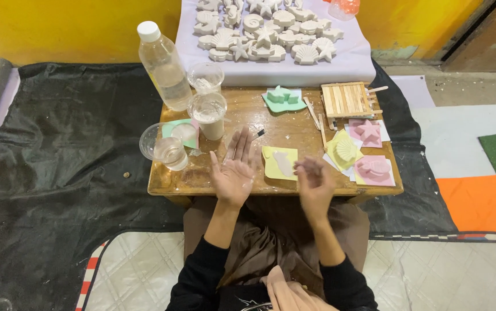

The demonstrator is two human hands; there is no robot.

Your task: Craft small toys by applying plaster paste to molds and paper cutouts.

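Both your hands hang empty over the near edge of the low wooden table (248, 183): your left hand (234, 168) is spread flat, palm up, and your right hand (315, 182) is loosely open and blurred, so its fingers cannot be read exactly. Between them, just beyond your fingertips, lies the yellow silicone mould filled with white plaster (280, 162). By my judgement, keep your wrists above the mould and lift it from its edges, since the fill looks soft and level.

Beyond your left hand stand a clear plastic cup of white mix (208, 115), a tipped clear cup of water (164, 147) and a capped clear plastic bottle (164, 66). To the right of your right hand sit a yellow shell mould (344, 151) and two pink moulds (373, 168); further off is a raft of wooden sticks (347, 99).

The tabletop is dusted white. A black plastic sheet (63, 155) covers the floor around it, and finished white plaster shapes (265, 31) dry on a pale cloth by the yellow wall (57, 29).
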